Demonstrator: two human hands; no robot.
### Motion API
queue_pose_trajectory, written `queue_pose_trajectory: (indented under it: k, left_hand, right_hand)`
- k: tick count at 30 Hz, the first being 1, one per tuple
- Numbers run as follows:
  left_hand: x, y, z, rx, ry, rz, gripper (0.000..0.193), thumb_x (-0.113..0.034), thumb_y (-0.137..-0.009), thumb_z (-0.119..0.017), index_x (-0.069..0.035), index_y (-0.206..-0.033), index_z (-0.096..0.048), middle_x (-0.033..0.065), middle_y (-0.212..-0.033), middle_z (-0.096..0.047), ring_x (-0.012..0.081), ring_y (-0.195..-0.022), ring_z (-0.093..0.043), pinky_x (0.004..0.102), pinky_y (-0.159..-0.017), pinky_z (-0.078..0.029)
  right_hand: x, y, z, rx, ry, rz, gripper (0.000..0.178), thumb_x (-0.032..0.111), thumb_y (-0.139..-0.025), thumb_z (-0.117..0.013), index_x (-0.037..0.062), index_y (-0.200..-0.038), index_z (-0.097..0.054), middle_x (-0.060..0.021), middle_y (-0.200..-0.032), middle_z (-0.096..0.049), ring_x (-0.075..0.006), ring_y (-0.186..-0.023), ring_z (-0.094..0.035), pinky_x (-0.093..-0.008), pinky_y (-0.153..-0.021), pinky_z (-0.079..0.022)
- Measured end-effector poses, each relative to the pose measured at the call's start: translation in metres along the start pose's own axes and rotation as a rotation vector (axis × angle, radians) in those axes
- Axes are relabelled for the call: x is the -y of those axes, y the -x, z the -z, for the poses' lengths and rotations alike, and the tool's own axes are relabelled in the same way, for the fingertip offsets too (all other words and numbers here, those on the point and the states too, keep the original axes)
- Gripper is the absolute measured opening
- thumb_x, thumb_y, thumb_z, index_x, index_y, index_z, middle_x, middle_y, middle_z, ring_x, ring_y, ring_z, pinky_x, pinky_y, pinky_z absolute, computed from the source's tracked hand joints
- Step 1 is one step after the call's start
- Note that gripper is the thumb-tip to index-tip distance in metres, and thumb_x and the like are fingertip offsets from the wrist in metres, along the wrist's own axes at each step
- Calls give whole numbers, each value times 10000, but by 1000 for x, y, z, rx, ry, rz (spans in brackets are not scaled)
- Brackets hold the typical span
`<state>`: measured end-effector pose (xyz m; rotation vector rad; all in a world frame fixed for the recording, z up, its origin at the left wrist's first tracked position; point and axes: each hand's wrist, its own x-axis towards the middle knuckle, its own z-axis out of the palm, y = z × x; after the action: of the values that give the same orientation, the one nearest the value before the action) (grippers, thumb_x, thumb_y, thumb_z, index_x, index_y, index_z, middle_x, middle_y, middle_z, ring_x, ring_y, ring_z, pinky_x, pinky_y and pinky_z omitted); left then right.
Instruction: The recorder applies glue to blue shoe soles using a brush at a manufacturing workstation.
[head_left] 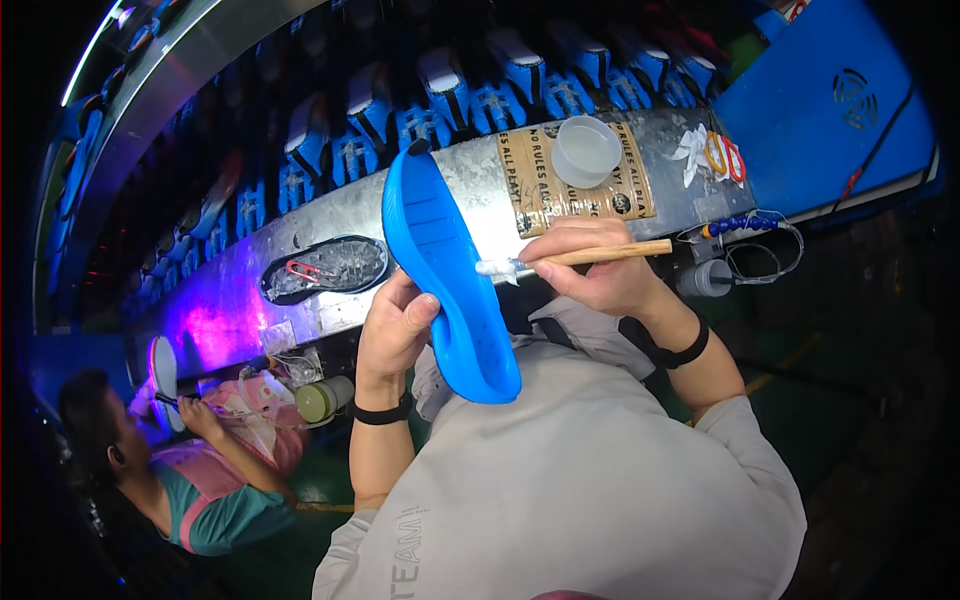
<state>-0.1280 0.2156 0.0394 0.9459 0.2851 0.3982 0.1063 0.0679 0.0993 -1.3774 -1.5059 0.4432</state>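
A blue shoe sole (440,260) is held up at a slant in front of me, its hollow inner side showing. My left hand (397,325) grips it by its left edge, thumb on the rim. In my right hand (595,262) is a brush with a wooden handle (610,253), pinched near its head. The white brush tip (497,269) is at the sole's right rim. Beyond my right hand, a translucent cup (586,152) stands on a printed cardboard sheet (535,190) on the metal bench.
Shoe parts on blue holders (440,85) line the bench's far side. A dark tray (325,268) with a red clip lies left. Scissors (725,155) lie at right by a blue cabinet (840,110). A co-worker (190,450) sits at lower left holding a sole (163,375).
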Motion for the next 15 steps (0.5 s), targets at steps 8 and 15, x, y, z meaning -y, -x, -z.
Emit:
queue_pose_trajectory:
  k: [8,15]
  left_hand:
    - [-2,-1,4,-4,-30,-30,602,-339,-913,-762,32,-1330,-535,129,-1246,-646,223,-1147,-621,380,-1016,-484]
    - [-3,-6,5,-31,-24,-25,596,-341,-921,-754,31,-1332,-535,120,-1260,-638,214,-1152,-614,364,-1014,-482]
  right_hand:
    - [10,9,0,56,-1,17,78,31,-811,-694,20,-880,-727,-104,-752,-686,-227,-667,-654,-332,-634,-516]
    - [16,10,2,62,-19,-6,85,37,-814,-697,11,-888,-731,-98,-761,-695,-226,-679,-663,-332,-642,-519]
